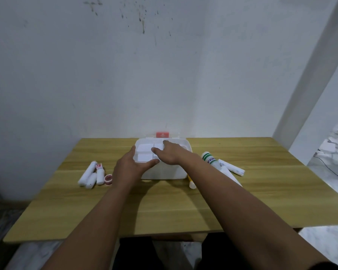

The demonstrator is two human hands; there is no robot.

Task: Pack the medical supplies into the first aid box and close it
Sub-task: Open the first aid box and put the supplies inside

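Open white plastic first aid box (pixel 164 170) at mid-tabletop (pixel 183 201), left hand (pixel 132 166) gripping its inner tray (pixel 144 154), thumb along the near rim, right hand (pixel 169 154) resting across it with fingers loosely spread. White gauze rolls (pixel 88 174) and green-banded bottle (pixel 209 157) unpacked either side. Best lifted level with both hands, judging by the grip.

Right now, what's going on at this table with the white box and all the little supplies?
A person is working at a wooden table with both hands at the open white first aid box. The left hand grips the near-left edge of a white tray sitting in the top of the box, and the right hand rests on it. The supplies are not packed yet: bandage rolls lie to the left, a green-striped bottle to the right.
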